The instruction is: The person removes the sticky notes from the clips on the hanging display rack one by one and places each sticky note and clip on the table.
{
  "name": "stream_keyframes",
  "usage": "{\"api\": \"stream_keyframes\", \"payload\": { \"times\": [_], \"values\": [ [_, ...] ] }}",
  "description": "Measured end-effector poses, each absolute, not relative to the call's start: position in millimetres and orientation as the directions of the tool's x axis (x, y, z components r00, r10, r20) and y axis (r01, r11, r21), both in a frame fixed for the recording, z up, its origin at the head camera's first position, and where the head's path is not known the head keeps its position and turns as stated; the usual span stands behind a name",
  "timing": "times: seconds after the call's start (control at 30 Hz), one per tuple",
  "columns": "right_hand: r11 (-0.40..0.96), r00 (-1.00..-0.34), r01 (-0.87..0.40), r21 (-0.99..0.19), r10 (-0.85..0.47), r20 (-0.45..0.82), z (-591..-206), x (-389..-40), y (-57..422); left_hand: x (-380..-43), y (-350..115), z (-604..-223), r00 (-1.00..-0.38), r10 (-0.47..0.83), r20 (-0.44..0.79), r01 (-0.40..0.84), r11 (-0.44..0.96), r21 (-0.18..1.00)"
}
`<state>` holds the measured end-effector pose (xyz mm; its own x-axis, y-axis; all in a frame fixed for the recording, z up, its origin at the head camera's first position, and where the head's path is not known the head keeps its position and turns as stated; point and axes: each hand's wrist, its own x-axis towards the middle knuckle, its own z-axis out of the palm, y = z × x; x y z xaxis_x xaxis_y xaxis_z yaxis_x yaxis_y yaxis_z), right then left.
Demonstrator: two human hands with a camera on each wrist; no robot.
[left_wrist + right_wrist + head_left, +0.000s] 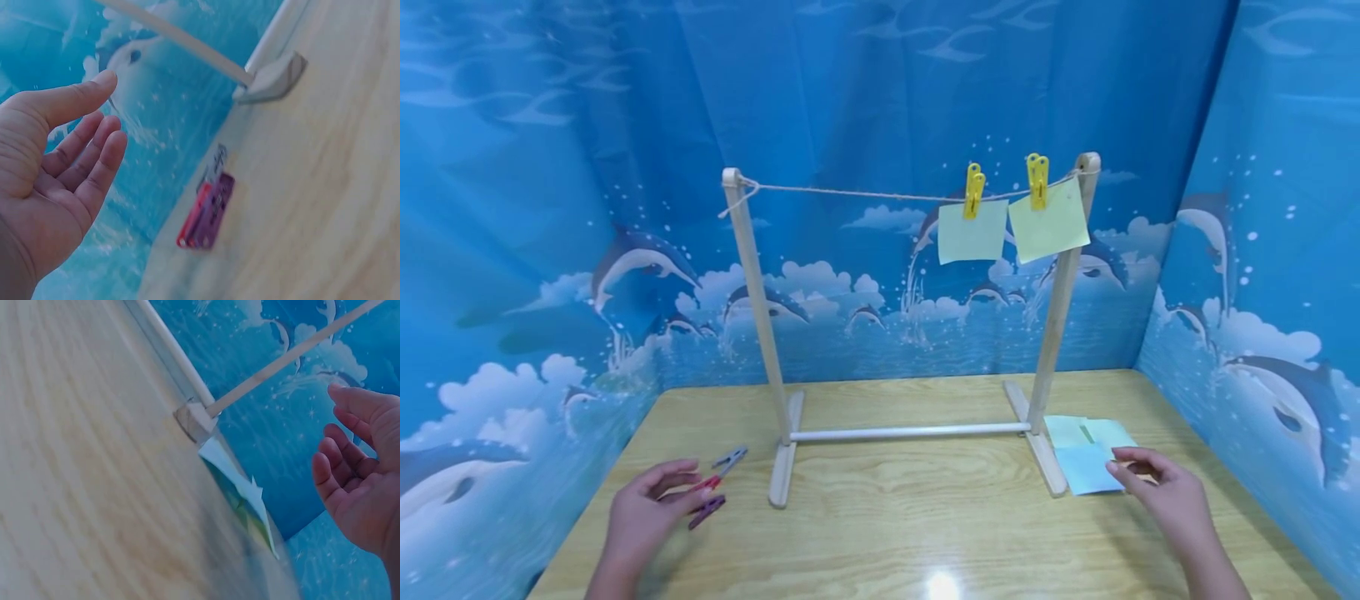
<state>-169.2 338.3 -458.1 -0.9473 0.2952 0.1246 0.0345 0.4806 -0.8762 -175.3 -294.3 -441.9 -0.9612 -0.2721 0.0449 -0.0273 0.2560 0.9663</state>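
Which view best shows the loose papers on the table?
The head view: it looks down on the papers, showing their upper faces. The right wrist view shows them narrow, at a steep slant; the left wrist view shows none of them.

Over my feed I saw yellow clips (1038, 183) and pale-green papers (1052, 225) on the rack (756, 292), light-blue paper (1082, 472) to its right, red, purple and grey-blue clips (706, 512) to its left, and blue, dolphin-patterned curtain (865, 100) behind it.
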Motion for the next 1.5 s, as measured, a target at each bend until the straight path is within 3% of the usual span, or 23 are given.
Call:
{"api": "stream_keyframes", "payload": {
  "times": [0.1,0.3,0.57,0.8,1.03,1.5],
  "values": [
    [0.469,-0.951,-0.011,-0.883,0.267,0.154,-450.5,-168.2,332.7,-176.1,-286.9,-433.6,-0.964,-0.262,0.044,-0.014,0.215,0.976],
    [0.453,-0.951,-0.127,-0.882,0.197,0.238,-438.8,-166.4,321.2,-174.9,-272.0,-426.3,-0.966,-0.210,0.151,0.132,0.099,0.986],
    [0.446,-0.951,-0.197,-0.873,0.129,0.281,-423.5,-166.2,309.3,-176.7,-254.0,-417.5,-0.963,-0.160,0.216,0.192,0.153,0.969],
    [0.445,-0.930,-0.285,-0.849,0.085,0.356,-408.4,-170.3,298.8,-184.5,-236.4,-410.4,-0.940,-0.059,0.337,0.328,0.127,0.936],
    [0.437,-0.903,-0.371,-0.819,0.034,0.427,-393.2,-177.5,288.0,-195.5,-213.7,-399.9,-0.935,-0.002,0.354,0.348,0.177,0.921],
    [0.446,-0.895,-0.413,-0.794,-0.034,0.446,-370.7,-197.2,267.3,-211.8,-180.4,-376.6,-0.878,0.172,0.446,0.476,0.224,0.850]
  ]
}}
